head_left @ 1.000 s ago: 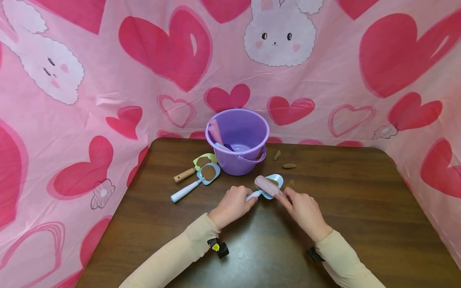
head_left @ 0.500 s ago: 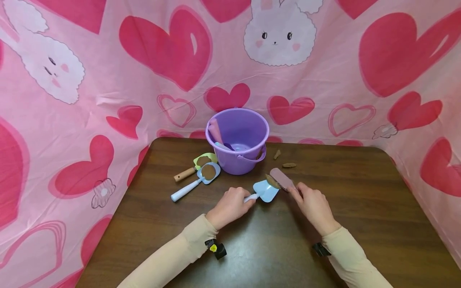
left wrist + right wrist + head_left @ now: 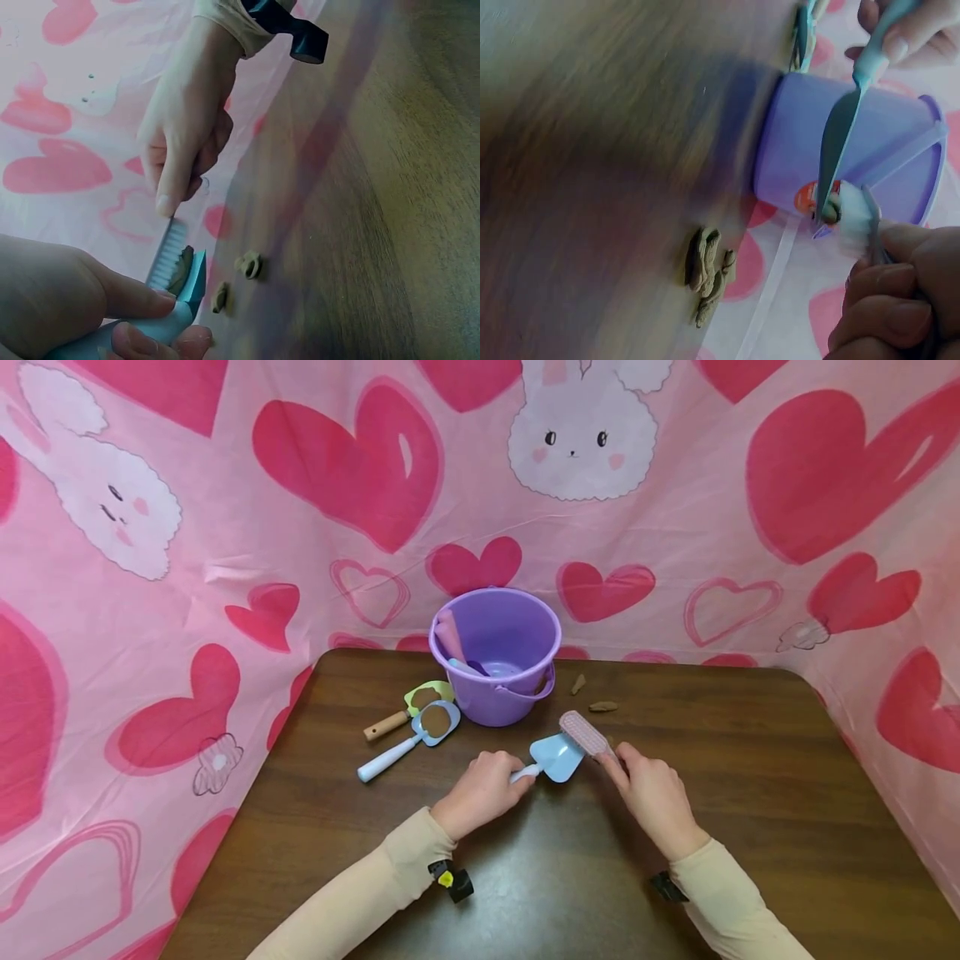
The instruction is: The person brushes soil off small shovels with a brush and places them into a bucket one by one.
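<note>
My left hand (image 3: 480,793) grips the pale handle of a small blue shovel (image 3: 557,757), its blade tilted above the table. In my right hand (image 3: 660,797) is a pink brush (image 3: 585,733), its head against the blade's right edge. The left wrist view shows white bristles (image 3: 170,251) beside a brown clay-like lump (image 3: 181,270) on the blade's far face. That lump is hidden in the head view. My left thumb lies along the shovel's neck.
Behind the hands stands a purple bucket (image 3: 495,706) with pink and blue items inside. Left of it lie a blue shovel (image 3: 386,758) and a green, wooden-handled one (image 3: 386,725), both with brown patches. Brown scraps (image 3: 602,707) lie right of the bucket. A heart-patterned cloth (image 3: 675,527) surrounds the table.
The shovel has turned, so its brown-covered face no longer shows from above. The brush has moved from over the blade to its right edge and changed its tilt.
</note>
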A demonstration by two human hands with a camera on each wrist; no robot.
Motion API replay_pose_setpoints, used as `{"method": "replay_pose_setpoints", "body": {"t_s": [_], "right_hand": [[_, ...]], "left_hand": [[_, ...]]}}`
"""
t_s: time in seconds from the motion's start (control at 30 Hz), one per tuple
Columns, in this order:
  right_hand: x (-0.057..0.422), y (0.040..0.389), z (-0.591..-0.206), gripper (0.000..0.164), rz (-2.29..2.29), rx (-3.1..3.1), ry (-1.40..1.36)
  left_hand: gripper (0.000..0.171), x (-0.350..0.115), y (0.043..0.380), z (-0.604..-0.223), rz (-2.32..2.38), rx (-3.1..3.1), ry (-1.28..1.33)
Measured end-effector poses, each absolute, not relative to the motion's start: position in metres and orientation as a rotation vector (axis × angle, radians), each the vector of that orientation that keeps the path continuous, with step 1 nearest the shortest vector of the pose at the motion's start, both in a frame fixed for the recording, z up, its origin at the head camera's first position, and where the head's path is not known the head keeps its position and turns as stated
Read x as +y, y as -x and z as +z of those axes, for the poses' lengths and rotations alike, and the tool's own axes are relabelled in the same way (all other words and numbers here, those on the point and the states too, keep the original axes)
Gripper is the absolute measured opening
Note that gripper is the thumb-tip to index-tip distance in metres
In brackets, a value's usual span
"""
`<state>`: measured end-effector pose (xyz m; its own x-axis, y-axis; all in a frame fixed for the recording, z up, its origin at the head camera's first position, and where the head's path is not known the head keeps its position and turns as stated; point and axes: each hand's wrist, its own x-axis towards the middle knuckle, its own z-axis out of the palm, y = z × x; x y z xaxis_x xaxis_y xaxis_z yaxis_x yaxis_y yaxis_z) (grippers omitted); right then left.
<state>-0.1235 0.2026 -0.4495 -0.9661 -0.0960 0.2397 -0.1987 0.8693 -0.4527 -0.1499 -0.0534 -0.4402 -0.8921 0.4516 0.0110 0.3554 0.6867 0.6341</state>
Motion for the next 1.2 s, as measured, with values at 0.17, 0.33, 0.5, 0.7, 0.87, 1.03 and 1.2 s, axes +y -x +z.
{"method": "replay_pose_setpoints", "body": {"t_s": [0.17, 0.33, 0.5, 0.7, 0.87, 1.03, 1.2], "right_hand": [[0.207, 0.125, -0.447, 0.027, 0.701, -2.839, -0.196], [0.206, 0.123, -0.446, 0.025, 0.689, -2.795, -0.192], [0.198, 0.118, -0.452, 0.026, 0.737, -2.790, -0.329], [0.197, 0.116, -0.461, 0.027, 0.756, -2.847, -0.310], [0.206, 0.120, -0.460, 0.030, 0.710, -2.834, -0.235], [0.206, 0.118, -0.455, 0.028, 0.712, -2.810, -0.273], [0.193, 0.110, -0.452, 0.025, 0.765, -2.825, -0.407]], "left_hand": [[0.016, -0.054, 0.148, -0.441, 0.982, 2.743, -0.660], [0.016, -0.053, 0.147, -0.443, 0.979, 2.735, -0.668], [0.019, -0.053, 0.148, -0.443, 0.984, 2.748, -0.675], [0.019, -0.053, 0.148, -0.442, 0.985, 2.759, -0.679], [0.018, -0.054, 0.147, -0.441, 0.984, 2.745, -0.673], [0.017, -0.054, 0.147, -0.440, 0.999, 2.722, -0.655], [0.018, -0.052, 0.147, -0.439, 0.997, 2.724, -0.659]]}}
